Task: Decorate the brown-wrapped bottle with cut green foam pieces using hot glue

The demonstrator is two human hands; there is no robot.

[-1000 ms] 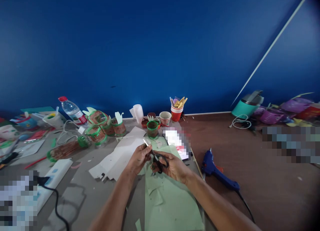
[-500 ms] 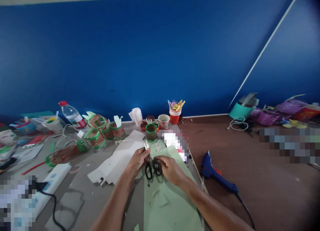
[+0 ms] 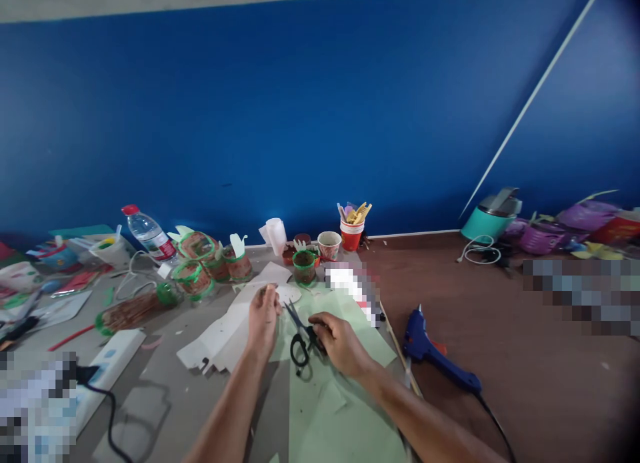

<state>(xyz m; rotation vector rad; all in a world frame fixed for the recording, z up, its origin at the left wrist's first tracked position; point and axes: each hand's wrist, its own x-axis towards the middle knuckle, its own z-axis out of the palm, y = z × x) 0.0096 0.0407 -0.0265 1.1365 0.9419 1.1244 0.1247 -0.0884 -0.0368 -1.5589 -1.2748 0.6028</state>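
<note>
Black-handled scissors [image 3: 299, 349] stand at a slant over the pale green paper [image 3: 345, 423], blades pointing away and slightly parted. My right hand [image 3: 341, 343] has its fingers closed on the right handle loop. Left of the blade tips, apart from them, is my left hand [image 3: 264, 316], fingers curled and fingertips together over the white paper [image 3: 220, 323]. Whatever may be in those fingers is too small to make out. Small paper scraps [image 3: 333, 397] lie on the green sheet. Beyond the hands stands a small green-rimmed pot [image 3: 304, 268].
A blue glue gun [image 3: 437, 356] lies to the right, its cord running toward me. Several green-trimmed brown pots [image 3: 193, 279], a water bottle [image 3: 153, 237] and a power strip [image 3: 107, 363] are at left. Paper cups [image 3: 352, 236] stand near the blue wall [image 3: 320, 116].
My left hand has let go of the scissors' blade end and moved left and slightly up. The scissors have tilted, blades leaning left, while my right hand stays on the handle.
</note>
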